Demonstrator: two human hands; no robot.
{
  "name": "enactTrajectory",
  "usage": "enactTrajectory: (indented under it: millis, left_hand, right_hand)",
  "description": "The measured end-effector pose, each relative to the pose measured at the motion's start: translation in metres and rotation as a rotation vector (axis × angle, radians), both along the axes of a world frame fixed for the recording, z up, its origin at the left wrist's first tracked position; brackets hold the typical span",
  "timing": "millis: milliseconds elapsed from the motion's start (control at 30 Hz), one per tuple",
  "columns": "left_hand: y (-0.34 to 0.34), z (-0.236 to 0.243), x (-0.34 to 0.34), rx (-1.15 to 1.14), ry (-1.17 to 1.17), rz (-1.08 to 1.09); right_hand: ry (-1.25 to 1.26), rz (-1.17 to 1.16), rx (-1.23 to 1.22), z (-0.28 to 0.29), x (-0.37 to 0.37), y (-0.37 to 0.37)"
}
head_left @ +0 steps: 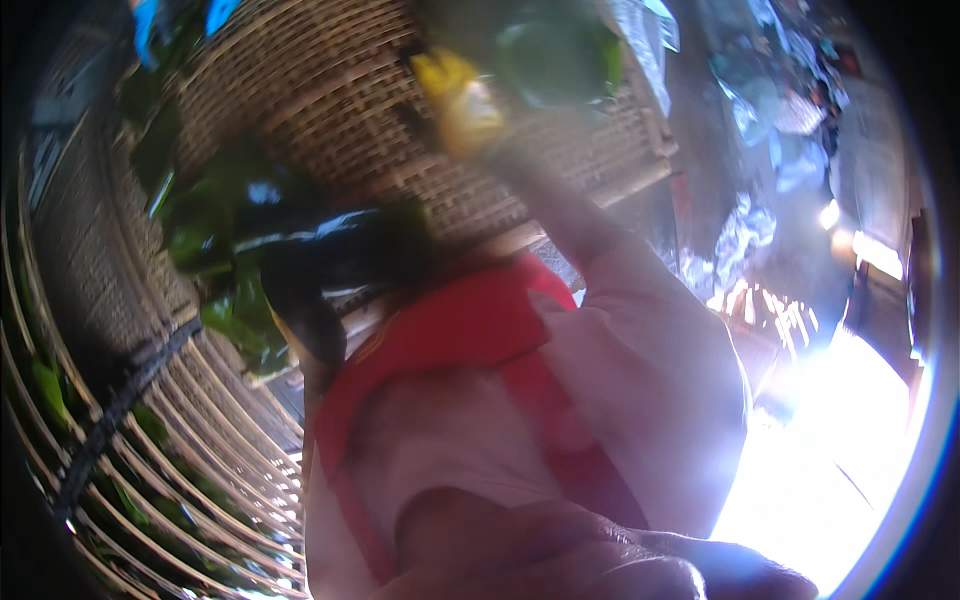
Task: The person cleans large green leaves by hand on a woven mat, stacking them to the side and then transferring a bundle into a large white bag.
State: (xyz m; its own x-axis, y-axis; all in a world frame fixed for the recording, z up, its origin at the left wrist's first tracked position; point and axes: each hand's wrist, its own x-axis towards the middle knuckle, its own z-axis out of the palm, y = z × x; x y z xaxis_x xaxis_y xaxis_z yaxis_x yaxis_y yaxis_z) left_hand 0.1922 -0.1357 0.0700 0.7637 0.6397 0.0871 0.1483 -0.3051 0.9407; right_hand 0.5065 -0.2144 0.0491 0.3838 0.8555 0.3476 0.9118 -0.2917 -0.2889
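The yellow-gloved right hand is a smear, and the green thing beside it too blurred to name. From here I can't make out the left hand past its dark sleeve; far left, blue-gloved fingers are cut off by the edge.

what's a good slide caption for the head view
A yellow-gloved right hand, blurred, over a woven tray, with green leaves at left.

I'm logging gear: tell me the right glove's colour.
The right glove is yellow, though blurred; the head view, the only one, shows it best.
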Motion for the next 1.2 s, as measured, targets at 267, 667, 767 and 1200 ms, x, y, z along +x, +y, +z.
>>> enactTrajectory:
  millis: [267, 667, 767, 1200]
  left_hand:
    - [-0.03, -0.006, 0.081, -0.476, -0.283, -0.235]
    - [-0.077, -0.016, 0.166, -1.11, -0.445, -0.22]
    - [-0.058, -0.035, 0.133, -0.952, -0.37, -0.247]
    - [-0.041, -0.038, 0.074, -0.449, -0.178, 0.107]
  right_hand:
    - [-0.06, -0.461, -0.423, -0.059, 0.158, -0.162]
    - [-0.113, 0.204, -0.128, 0.033, -0.016, -0.127]
    - [0.19, 0.303, -0.018, 0.01, -0.051, -0.138]
    - [1.469, 0.493, 0.121, -0.031, -0.002, 0.014]
